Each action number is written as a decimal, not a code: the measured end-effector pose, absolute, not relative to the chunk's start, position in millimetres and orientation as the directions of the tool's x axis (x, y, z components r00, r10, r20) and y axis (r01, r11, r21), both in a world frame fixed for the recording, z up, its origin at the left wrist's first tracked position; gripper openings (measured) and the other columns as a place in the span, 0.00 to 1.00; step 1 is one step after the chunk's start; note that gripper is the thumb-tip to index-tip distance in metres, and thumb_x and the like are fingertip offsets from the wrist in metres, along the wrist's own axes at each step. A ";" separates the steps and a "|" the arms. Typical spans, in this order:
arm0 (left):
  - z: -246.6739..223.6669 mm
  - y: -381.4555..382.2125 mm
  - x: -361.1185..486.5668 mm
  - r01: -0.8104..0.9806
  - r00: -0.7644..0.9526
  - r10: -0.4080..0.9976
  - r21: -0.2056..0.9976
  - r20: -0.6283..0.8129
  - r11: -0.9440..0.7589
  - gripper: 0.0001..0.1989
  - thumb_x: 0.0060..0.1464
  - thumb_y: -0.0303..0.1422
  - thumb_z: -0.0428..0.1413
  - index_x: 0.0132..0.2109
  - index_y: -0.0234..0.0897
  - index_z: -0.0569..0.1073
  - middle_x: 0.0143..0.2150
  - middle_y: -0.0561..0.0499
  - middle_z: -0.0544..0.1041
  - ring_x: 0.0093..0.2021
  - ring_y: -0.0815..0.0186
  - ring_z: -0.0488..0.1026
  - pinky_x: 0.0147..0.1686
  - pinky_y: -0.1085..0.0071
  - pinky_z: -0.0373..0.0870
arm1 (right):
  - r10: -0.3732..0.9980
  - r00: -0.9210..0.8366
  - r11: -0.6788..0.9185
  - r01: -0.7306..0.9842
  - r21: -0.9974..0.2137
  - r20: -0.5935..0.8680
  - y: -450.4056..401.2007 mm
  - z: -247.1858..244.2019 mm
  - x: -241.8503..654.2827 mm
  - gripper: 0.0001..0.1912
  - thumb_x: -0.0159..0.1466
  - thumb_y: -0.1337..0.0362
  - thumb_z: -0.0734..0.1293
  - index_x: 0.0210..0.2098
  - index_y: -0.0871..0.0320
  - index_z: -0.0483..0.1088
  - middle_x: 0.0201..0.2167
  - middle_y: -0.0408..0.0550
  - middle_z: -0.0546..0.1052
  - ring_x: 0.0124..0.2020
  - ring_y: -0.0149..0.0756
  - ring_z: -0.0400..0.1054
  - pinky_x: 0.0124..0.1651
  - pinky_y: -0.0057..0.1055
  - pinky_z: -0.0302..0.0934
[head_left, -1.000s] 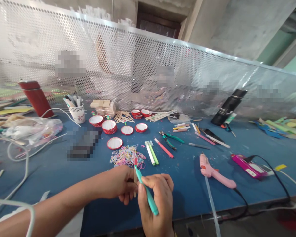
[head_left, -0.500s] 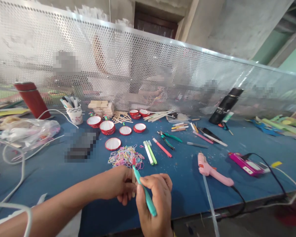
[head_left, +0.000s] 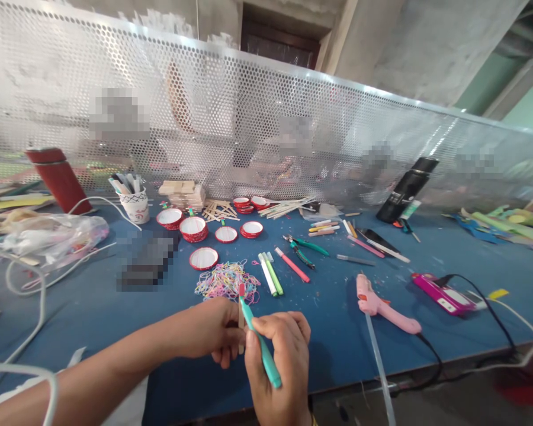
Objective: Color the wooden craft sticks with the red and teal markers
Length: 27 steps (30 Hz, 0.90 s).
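Note:
Between the fingers of my left hand (head_left: 224, 331) is a small wooden craft stick (head_left: 241, 319), held upright, its top end coloured red. My right hand (head_left: 282, 355) grips a turquoise marker (head_left: 266, 355), and the marker's tip meets the stick just below the red end. Right behind the stick lies a loose heap of pastel rubber bands (head_left: 222, 281). White and green markers (head_left: 270, 274) and a red marker (head_left: 292, 265) rest beyond my right hand.
A pink glue gun (head_left: 386, 307) with a cord lies at the right, near a magenta device (head_left: 444, 294). Pliers (head_left: 304, 249), red-rimmed round lids (head_left: 203, 258), a paper cup of pens (head_left: 134, 204), a red bottle (head_left: 58, 180) and a black bottle (head_left: 406, 192) stand farther back.

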<state>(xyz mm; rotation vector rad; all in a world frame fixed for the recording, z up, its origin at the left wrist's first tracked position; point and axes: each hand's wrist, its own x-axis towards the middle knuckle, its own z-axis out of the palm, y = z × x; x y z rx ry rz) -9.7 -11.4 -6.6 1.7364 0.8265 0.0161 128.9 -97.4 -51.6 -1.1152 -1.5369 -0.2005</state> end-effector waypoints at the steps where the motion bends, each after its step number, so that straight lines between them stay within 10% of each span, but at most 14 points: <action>1: -6.2 -11.6 -9.8 0.522 0.748 0.532 0.847 -0.398 -0.101 0.09 0.52 0.30 0.50 0.27 0.35 0.72 0.20 0.55 0.71 0.20 0.72 0.70 0.23 0.77 0.67 | 0.528 0.120 0.530 0.727 -0.437 0.840 -97.1 -50.9 128.6 0.05 0.64 0.71 0.63 0.39 0.57 0.67 0.31 0.42 0.74 0.34 0.31 0.68 0.50 0.39 0.56; 27: -7.8 -11.6 -11.2 0.505 0.761 0.525 0.856 -0.381 -0.111 0.09 0.53 0.33 0.51 0.29 0.34 0.72 0.23 0.53 0.72 0.22 0.71 0.71 0.23 0.77 0.68 | 0.513 0.147 0.521 0.729 -0.443 0.846 -97.3 -55.9 129.3 0.06 0.64 0.73 0.64 0.40 0.58 0.67 0.33 0.44 0.74 0.36 0.33 0.68 0.51 0.40 0.57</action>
